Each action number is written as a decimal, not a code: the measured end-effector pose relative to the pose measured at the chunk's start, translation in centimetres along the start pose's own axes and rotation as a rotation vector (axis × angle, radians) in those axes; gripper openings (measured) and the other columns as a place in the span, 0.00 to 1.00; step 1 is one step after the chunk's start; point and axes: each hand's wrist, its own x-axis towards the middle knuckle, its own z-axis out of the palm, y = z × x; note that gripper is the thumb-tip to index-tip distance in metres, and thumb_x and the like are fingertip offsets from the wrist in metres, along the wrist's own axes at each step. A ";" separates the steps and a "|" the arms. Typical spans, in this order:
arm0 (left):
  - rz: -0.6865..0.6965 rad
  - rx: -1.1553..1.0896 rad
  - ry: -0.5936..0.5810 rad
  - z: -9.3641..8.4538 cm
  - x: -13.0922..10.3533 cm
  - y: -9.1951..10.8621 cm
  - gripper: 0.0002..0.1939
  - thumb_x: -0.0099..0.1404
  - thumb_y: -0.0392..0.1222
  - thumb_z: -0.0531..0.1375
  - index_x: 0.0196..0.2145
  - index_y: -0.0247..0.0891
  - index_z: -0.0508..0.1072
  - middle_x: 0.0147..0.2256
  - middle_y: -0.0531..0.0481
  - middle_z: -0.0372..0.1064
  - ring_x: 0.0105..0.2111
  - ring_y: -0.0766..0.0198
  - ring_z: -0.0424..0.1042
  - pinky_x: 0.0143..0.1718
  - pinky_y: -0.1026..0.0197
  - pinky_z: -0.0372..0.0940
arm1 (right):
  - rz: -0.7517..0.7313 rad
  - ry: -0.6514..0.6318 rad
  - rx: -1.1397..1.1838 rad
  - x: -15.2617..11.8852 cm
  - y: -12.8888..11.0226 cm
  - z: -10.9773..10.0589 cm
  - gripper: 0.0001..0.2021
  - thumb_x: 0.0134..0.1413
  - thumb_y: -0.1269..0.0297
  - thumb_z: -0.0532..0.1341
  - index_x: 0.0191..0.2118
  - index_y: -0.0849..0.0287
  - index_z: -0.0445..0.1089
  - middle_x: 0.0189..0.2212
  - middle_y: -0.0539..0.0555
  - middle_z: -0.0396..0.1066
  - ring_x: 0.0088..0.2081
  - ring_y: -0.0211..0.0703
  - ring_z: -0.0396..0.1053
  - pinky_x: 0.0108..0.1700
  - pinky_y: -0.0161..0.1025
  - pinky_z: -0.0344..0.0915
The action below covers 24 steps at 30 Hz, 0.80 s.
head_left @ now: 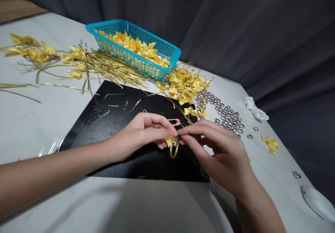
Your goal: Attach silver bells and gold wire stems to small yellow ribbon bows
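Observation:
Above the black mat (104, 156), both my hands meet at one small piece. My left hand (149, 132) pinches a yellow ribbon bow (169, 142), most of it covered by the fingers. A loop of gold wire (173, 153) hangs below the fingertips, with a silvery bead partly showing inside it. My right hand (217, 145) has thumb and forefinger closed at the wire's upper end. Just behind the fingers lies a pink hair clip (175, 122) on the mat.
A blue basket (136, 60) of yellow bows stands at the back, gold wires (112, 67) beside it. Right of it are a pile of wired bows (185, 83) and scattered silver beads (230, 118). A crumpled white piece (255, 109) and a white computer mouse-like object (318, 201) lie near the right edge.

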 end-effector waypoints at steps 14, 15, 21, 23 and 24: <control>-0.005 -0.024 -0.030 0.0 0.2 -0.1 0.03 0.54 0.35 0.63 0.24 0.33 0.74 0.21 0.55 0.70 0.20 0.74 0.64 0.24 0.72 0.60 | 0.063 -0.009 0.019 -0.3 0.2 0.5 0.08 0.55 0.77 0.55 0.34 0.57 0.67 0.28 0.49 0.65 0.28 0.32 0.69 0.27 0.28 0.68; 0.004 -0.017 -0.035 0.0 0.2 -0.1 0.03 0.54 0.35 0.63 0.24 0.33 0.74 0.21 0.55 0.70 0.20 0.74 0.64 0.24 0.72 0.60 | 0.071 -0.008 0.026 -0.3 0.2 0.6 0.08 0.55 0.77 0.55 0.34 0.57 0.67 0.29 0.49 0.65 0.28 0.31 0.69 0.27 0.27 0.68; 0.050 0.023 -0.045 -0.2 0.1 -0.3 0.03 0.56 0.35 0.61 0.25 0.33 0.73 0.22 0.55 0.69 0.22 0.74 0.65 0.25 0.71 0.60 | 0.104 0.003 0.040 -0.3 0.3 0.6 0.07 0.55 0.76 0.56 0.33 0.56 0.67 0.27 0.49 0.65 0.27 0.31 0.69 0.26 0.27 0.68; 0.047 0.018 -0.041 -0.1 0.1 -0.3 0.03 0.55 0.35 0.62 0.25 0.33 0.73 0.22 0.55 0.69 0.21 0.74 0.65 0.25 0.71 0.60 | 0.106 0.004 0.041 -0.3 0.2 0.5 0.07 0.55 0.76 0.56 0.33 0.57 0.67 0.28 0.49 0.64 0.27 0.31 0.69 0.26 0.26 0.68; 0.045 0.010 -0.035 -0.1 0.0 -0.3 0.03 0.55 0.35 0.62 0.25 0.33 0.73 0.22 0.55 0.69 0.21 0.74 0.65 0.25 0.71 0.60 | 0.108 0.003 0.044 -0.3 0.2 0.5 0.07 0.55 0.76 0.56 0.33 0.57 0.67 0.28 0.49 0.65 0.27 0.31 0.69 0.26 0.26 0.68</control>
